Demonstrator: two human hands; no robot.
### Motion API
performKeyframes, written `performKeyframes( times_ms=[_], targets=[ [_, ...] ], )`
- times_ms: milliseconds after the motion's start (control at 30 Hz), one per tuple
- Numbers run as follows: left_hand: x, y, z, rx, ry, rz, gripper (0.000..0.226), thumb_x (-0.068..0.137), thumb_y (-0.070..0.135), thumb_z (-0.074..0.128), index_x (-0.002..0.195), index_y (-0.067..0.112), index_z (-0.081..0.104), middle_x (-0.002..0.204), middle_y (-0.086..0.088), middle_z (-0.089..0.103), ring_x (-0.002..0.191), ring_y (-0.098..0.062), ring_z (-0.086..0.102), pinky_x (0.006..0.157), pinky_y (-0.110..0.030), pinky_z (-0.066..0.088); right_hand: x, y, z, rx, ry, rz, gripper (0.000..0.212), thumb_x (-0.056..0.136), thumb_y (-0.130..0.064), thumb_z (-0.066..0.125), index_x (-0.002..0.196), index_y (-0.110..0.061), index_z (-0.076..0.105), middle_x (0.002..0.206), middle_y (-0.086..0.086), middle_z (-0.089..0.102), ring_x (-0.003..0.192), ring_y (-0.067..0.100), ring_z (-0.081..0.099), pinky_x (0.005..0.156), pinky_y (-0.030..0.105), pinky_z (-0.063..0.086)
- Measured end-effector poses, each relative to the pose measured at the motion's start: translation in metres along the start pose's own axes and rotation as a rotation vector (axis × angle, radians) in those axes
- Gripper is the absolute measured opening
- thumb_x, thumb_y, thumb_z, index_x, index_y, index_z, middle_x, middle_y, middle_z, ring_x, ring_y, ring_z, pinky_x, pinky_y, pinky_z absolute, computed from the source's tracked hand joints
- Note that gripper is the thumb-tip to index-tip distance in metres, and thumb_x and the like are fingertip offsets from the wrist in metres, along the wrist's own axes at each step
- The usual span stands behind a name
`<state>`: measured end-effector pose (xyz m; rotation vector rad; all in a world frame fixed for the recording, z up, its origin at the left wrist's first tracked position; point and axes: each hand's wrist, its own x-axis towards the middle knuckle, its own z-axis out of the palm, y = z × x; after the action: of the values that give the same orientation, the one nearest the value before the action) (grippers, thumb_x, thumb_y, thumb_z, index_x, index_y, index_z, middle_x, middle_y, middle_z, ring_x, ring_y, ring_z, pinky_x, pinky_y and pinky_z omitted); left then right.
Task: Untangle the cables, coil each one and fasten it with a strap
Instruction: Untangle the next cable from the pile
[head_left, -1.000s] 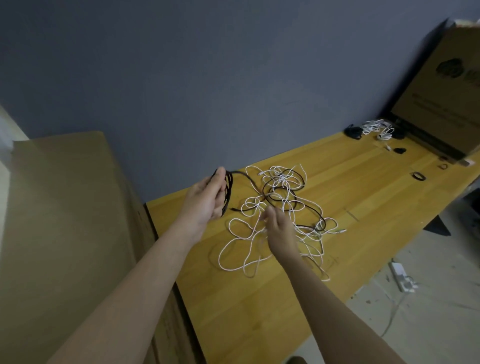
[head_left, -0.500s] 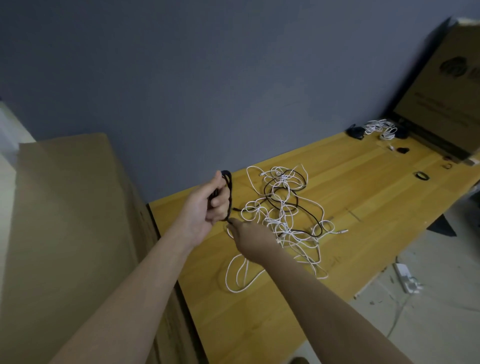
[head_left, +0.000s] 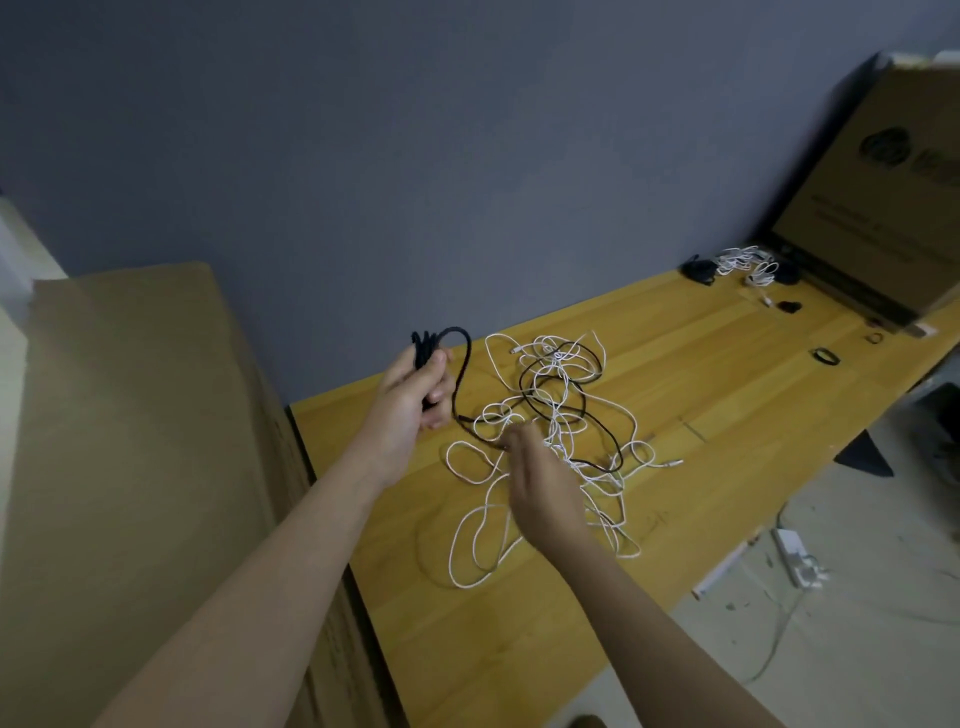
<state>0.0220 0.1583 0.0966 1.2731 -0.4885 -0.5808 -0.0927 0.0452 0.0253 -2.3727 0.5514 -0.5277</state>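
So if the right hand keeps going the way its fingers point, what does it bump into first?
Probably the black cable, right at the fingertips of the right hand, then the white cable tangle beyond it. The hand is blurred, so whether it already touches the cable is unclear.

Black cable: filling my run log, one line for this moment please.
left hand grips black cable coil | right hand at tangle, blurred | white cable loose on table

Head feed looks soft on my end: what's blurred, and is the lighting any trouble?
Head view: right hand motion-blurred at its fingertips; left hand and the black cable it grips are sharper. Light is dim and even, no glare on the table; wide-angle bends its edges.
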Motion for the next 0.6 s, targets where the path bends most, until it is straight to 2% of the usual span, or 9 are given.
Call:
performKeyframes(
  times_ms=[100, 167, 233, 300, 367, 433, 467, 533, 600],
  targets=[
    [0.000, 0.003, -0.001, -0.038, -0.002, -0.063, 0.029, 0.101, 0.024, 0.040, 0.074, 0.015, 0.040, 0.050, 0.007, 0.029, 0.040, -0.007, 0.022, 0.041, -0.020, 0.018, 0.014, 0.000, -0.019, 0.305, 0.216, 0.178, 0.016, 0.103, -0.021, 0.037, 0.103, -0.016, 0.053, 0.081, -0.009, 0.060, 0.062, 0.004, 0.049, 0.062, 0.030, 0.040],
    [0.001, 0.003, 0.000, -0.036, -0.003, -0.104, 0.031, 0.100, 0.032, 0.040, 0.074, 0.015, 0.040, 0.048, 0.008, 0.027, 0.038, -0.006, 0.019, 0.038, -0.019, 0.015, 0.022, -0.002, -0.031, 0.413, 0.269, 0.143, 0.014, 0.103, -0.017, 0.039, 0.106, -0.015, 0.052, 0.077, -0.013, 0.053, 0.056, 0.002, 0.042, 0.055, 0.020, 0.036],
    [0.002, 0.002, 0.000, -0.065, -0.017, -0.145, 0.033, 0.098, 0.039, 0.039, 0.076, 0.015, 0.042, 0.048, 0.007, 0.026, 0.038, -0.005, 0.018, 0.039, -0.020, 0.013, 0.027, -0.005, -0.036, 0.400, 0.247, 0.070, 0.015, 0.102, -0.015, 0.040, 0.111, -0.016, 0.052, 0.074, -0.011, 0.049, 0.053, 0.003, 0.038, 0.051, 0.016, 0.032],
    [0.003, 0.001, -0.002, -0.118, -0.043, -0.172, 0.035, 0.092, 0.046, 0.041, 0.076, 0.015, 0.044, 0.048, 0.007, 0.025, 0.037, -0.005, 0.017, 0.041, -0.023, 0.011, 0.030, -0.006, -0.034, 0.300, 0.195, 0.040, 0.016, 0.102, -0.015, 0.040, 0.115, -0.020, 0.049, 0.068, -0.009, 0.047, 0.050, 0.004, 0.038, 0.048, 0.016, 0.029],
    [0.004, 0.002, -0.001, -0.187, -0.066, -0.194, 0.036, 0.085, 0.050, 0.044, 0.076, 0.015, 0.045, 0.048, 0.007, 0.024, 0.037, -0.005, 0.017, 0.040, -0.022, 0.011, 0.033, -0.003, -0.026, 0.131, 0.129, 0.046, 0.017, 0.101, -0.017, 0.040, 0.117, -0.021, 0.045, 0.069, -0.006, 0.053, 0.056, 0.004, 0.048, 0.047, 0.016, 0.028],
    [0.003, 0.004, 0.000, -0.235, -0.081, -0.201, 0.037, 0.083, 0.051, 0.044, 0.072, 0.015, 0.044, 0.046, 0.008, 0.023, 0.036, -0.005, 0.016, 0.039, -0.021, 0.011, 0.035, 0.003, -0.015, -0.033, 0.041, 0.052, 0.017, 0.102, -0.018, 0.040, 0.116, -0.014, 0.048, 0.080, 0.005, 0.063, 0.071, 0.022, 0.059, 0.053, 0.029, 0.032],
    [0.002, 0.005, 0.001, -0.256, -0.081, -0.206, 0.038, 0.083, 0.051, 0.043, 0.069, 0.016, 0.042, 0.046, 0.008, 0.022, 0.035, -0.004, 0.016, 0.040, -0.021, 0.009, 0.034, 0.004, -0.010, -0.131, 0.005, 0.019, 0.017, 0.101, -0.015, 0.040, 0.113, -0.011, 0.051, 0.083, 0.010, 0.065, 0.074, 0.029, 0.060, 0.055, 0.031, 0.031],
    [0.003, 0.007, 0.001, -0.285, -0.064, -0.220, 0.042, 0.088, 0.053, 0.038, 0.065, 0.018, 0.037, 0.045, 0.009, 0.021, 0.035, -0.003, 0.015, 0.041, -0.022, 0.007, 0.029, 0.006, 0.001, -0.384, -0.013, -0.158, 0.018, 0.091, 0.000, 0.042, 0.099, -0.007, 0.057, 0.072, 0.011, 0.062, 0.064, 0.032, 0.058, 0.053, 0.028, 0.027],
    [0.005, 0.007, -0.001, -0.283, -0.023, -0.229, 0.046, 0.095, 0.053, 0.033, 0.064, 0.019, 0.035, 0.045, 0.009, 0.021, 0.035, -0.003, 0.015, 0.040, -0.022, 0.008, 0.019, 0.009, 0.016, -0.537, -0.012, -0.317, 0.021, 0.071, 0.001, 0.049, 0.085, -0.009, 0.061, 0.056, 0.004, 0.056, 0.050, 0.026, 0.054, 0.048, 0.024, 0.025]
  ],
)
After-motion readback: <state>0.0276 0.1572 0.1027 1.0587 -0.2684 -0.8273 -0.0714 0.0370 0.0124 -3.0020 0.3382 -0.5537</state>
